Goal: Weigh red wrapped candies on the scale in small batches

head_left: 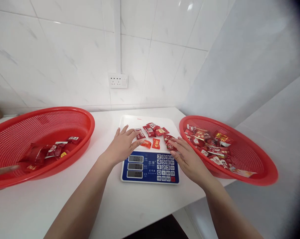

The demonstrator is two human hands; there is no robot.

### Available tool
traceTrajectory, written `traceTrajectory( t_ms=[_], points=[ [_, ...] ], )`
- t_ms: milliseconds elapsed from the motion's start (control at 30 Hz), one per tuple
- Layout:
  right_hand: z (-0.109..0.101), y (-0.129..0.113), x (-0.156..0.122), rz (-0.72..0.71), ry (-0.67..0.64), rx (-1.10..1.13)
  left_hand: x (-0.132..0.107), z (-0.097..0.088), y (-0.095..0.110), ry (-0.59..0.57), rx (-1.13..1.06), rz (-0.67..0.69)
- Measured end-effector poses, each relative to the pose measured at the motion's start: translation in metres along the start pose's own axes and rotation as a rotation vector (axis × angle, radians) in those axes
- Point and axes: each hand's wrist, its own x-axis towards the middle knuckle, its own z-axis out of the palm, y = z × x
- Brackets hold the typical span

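My left hand (121,144), fingers spread, is at nine o'clock of the red packets (150,130), which lie on the scale (127,120) at twelve o'clock from its blue panel (151,171). My right hand (189,160), thumb apart from its fingers, sits at four o'clock

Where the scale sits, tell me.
At the centre of the head view, the scale stands on the white table between the left red basket and the right red basket.

Bare left forearm (90,196), bare right forearm (222,205), tapered wrists (109,161), bare left grip (121,145), bare right grip (189,160), slender fingers (178,146)
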Motion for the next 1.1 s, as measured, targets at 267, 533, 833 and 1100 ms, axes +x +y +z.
traceTrajectory(
  t_ms=[267,533,833,1100],
  points=[
    [0.002,0.002,-0.007,-0.073,0.200,0.054,-0.001,-0.002,0.000,0.010,0.001,-0.012],
    [0.027,0.031,-0.049,-0.082,0.573,0.136,-0.001,-0.008,0.005,0.193,0.008,-0.013],
    [0.046,0.057,-0.057,0.037,0.568,0.317,-0.050,-0.047,-0.045,0.366,0.413,-0.397],
    [0.045,0.058,-0.059,0.056,0.545,0.493,-0.120,-0.075,-0.102,0.280,0.541,-0.887]
  ],
)
